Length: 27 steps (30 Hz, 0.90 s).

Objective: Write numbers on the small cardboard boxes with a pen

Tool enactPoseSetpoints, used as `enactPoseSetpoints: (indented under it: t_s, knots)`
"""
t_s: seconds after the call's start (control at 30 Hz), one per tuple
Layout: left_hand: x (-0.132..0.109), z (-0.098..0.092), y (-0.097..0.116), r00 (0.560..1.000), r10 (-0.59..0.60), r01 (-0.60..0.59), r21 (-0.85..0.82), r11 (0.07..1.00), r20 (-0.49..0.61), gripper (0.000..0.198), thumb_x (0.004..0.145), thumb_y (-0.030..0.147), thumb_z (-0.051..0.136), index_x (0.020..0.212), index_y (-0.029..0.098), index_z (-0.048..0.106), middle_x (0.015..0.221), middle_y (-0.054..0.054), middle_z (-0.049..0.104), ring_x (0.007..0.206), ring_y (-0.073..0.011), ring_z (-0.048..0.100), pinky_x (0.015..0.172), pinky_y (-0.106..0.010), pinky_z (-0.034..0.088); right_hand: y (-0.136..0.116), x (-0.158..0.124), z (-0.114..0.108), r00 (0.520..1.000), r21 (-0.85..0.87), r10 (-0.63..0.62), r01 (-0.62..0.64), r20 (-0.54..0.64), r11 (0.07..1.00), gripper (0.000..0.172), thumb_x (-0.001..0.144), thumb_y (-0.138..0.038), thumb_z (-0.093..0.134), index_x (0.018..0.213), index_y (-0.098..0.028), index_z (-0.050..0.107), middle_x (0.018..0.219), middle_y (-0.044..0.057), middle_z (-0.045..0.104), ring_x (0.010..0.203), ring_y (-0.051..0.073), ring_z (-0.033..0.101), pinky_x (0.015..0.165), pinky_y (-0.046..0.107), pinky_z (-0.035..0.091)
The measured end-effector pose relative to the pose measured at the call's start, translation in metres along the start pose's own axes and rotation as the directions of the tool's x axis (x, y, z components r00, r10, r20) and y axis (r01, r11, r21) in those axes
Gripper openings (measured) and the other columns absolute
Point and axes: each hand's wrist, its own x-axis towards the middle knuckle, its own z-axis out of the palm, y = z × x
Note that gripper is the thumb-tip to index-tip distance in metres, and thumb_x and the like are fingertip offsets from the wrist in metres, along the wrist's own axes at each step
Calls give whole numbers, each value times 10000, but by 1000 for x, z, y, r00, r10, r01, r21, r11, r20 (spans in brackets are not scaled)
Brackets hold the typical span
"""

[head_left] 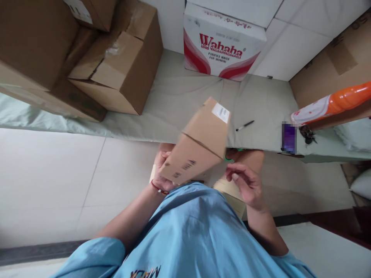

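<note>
My left hand (162,175) is wrapped around the lower left side of a small brown cardboard box (199,144), which is tilted in front of me. A white label (221,112) sits on the box's far end, and dark print runs along its near side. The box is slightly blurred. Right of it, my right hand (245,183) hangs apart from the box, its fingers loosely curled with nothing visible in them. Below that hand, a pale yellow object (232,195) is partly hidden. A bit of something green (228,157) shows behind the box's right corner.
A pen (245,125) lies on the pale green cloth (174,92). Large cardboard boxes (116,69) stand at the left, and a white Wahaha carton (223,46) is at the back. An orange bottle-shaped object (344,100), a phone (289,138) and keys (308,135) are at the right.
</note>
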Motion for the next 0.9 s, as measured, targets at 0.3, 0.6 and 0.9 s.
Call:
enactPoseSetpoints:
  t_s: [0.3,0.6,0.9]
  knots:
    - [-2,36,-2,827,558,-464,653,599,76,524,799,407,845,1269,199,741,1334,-112,766,1396,-394,640,1190,-484,552,26,26,-26,884,287,371,-291,-284,913,549,980,-753,622,1306,-331,754,1264,56,799,1050,215,757,762,321,590]
    - [-14,52,-10,834,536,-343,882,324,128,920,713,308,912,1551,204,547,1439,-148,691,1158,-334,742,942,-389,637,49,17,-14,842,361,506,-420,-187,832,582,785,-553,926,1273,-296,740,1289,46,817,1162,258,780,999,432,648]
    - [5,29,11,716,698,-305,896,324,-9,643,829,492,847,1365,175,685,1179,-107,739,1136,-300,716,1048,-414,580,45,46,-20,860,298,499,-452,-104,841,618,736,-473,979,1266,-306,710,1283,39,782,1054,230,776,745,349,695]
